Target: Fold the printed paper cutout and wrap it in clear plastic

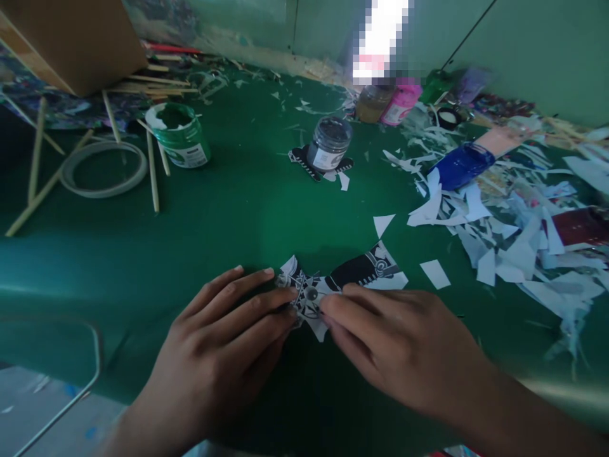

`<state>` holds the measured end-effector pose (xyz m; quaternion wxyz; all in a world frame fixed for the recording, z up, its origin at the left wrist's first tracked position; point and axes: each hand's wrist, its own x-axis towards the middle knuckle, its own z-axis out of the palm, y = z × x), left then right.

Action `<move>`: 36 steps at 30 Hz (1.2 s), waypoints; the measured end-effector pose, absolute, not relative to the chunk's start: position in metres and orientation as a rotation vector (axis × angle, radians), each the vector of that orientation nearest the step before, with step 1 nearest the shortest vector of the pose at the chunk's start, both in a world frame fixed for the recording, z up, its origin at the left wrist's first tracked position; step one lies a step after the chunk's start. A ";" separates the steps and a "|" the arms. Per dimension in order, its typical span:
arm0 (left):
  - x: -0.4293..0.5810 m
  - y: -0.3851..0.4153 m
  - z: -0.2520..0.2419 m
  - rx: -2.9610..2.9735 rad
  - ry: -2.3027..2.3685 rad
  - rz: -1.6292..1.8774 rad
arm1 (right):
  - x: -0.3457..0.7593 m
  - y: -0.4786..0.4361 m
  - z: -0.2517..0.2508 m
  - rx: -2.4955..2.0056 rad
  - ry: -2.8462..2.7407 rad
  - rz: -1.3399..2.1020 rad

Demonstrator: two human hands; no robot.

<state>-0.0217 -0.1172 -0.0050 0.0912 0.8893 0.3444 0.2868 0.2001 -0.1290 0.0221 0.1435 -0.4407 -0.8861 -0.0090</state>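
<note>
A small black-and-white printed paper cutout (pixel 311 311) with pointed white corners lies between my hands, and a round grey spot shows at its middle. My left hand (pixel 223 336) has the cutout's left edge at its fingertips; the outer fingers stretch forward and the thumb is mostly hidden. Pinched at the right edge of the same cutout is my right hand (pixel 385 330), its fingers pressed together. Just beyond the right knuckles extends a longer printed paper piece (pixel 359 271) with a black boot-like shape, partly behind that hand.
A dark jar (pixel 332 146) stands on other black cutouts. At left are an open green paint jar (pixel 183 139), a tape roll (pixel 104 168), wooden sticks (pixel 153 171) and a cardboard box (pixel 76 44). White paper scraps (pixel 518 247) and a blue jar (pixel 461 166) lie right.
</note>
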 end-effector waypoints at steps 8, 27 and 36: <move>-0.020 -0.117 -0.006 2.641 1.035 0.853 | 0.199 -0.132 0.018 -1.251 -2.544 -0.083; -0.020 -0.117 -0.003 2.660 1.033 0.815 | 0.199 -0.142 0.020 -1.294 -2.619 -0.043; -0.020 -0.116 -0.004 2.701 1.028 0.791 | 0.201 -0.146 0.021 -1.332 -2.621 -0.023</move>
